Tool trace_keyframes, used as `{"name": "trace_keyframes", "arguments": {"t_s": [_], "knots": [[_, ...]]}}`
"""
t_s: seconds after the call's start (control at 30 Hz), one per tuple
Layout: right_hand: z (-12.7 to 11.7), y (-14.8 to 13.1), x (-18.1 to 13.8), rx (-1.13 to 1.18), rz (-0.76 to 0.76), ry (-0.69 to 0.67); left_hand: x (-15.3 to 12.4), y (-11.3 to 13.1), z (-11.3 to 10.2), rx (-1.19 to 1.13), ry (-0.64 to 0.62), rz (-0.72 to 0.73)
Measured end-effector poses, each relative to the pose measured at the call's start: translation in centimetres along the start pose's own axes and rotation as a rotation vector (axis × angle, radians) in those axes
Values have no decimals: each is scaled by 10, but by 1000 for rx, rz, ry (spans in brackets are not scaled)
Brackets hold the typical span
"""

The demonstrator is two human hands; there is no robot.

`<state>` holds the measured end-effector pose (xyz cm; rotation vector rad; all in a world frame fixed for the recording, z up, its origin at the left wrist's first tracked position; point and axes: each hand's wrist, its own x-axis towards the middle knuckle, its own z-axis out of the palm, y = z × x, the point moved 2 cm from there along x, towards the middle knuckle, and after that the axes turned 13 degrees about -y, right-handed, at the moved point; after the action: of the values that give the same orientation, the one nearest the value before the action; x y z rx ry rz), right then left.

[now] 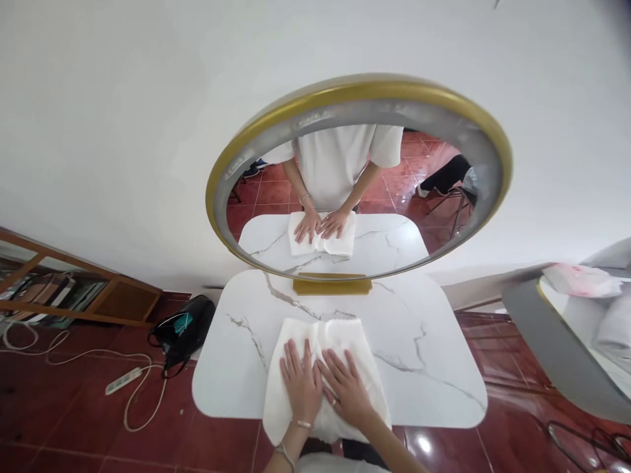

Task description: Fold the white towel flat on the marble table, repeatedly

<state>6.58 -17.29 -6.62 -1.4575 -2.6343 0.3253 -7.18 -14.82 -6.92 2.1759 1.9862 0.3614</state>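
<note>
Left hand: the left hand is lying flat, fingers spread, palm pressing on the white towel, gripping nothing
Right hand: the right hand is resting open just beside it, a ring showing on one finger
Towel: it is lying at the near edge of the white marble table, its front part hanging over
Doing it well: I judge that even pressure from the middle outward is what is flattening wrinkles best, minding the overhang
Around: a gold-framed round mirror is standing at the table's back, reflecting the hands; a black bag is sitting on the floor
Hard to see: the forearms are being cut off; folds under the palms are hidden
</note>
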Motion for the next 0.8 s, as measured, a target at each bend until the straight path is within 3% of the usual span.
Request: {"name": "trace_keyframes", "arguments": {"t_s": [0.13,0.3,0.37,0.47,0.63,0.8], "knots": [[-7,39,-39,-101,85,74,5,53,21,-14,-31,94],[-12,102,-105,-161,286,180,18,144,51,-64,-119,289],[-14,128,-132,-147,366,202,24,181,59,-103,-193,332],[-20,166,-165,-111,469,227,42,222,60,-154,-342,285],[-29,205,-179,-45,522,221,91,248,42,-72,-571,209],[-29,207,-158,-23,539,289,122,234,30,14,-626,245]]}}
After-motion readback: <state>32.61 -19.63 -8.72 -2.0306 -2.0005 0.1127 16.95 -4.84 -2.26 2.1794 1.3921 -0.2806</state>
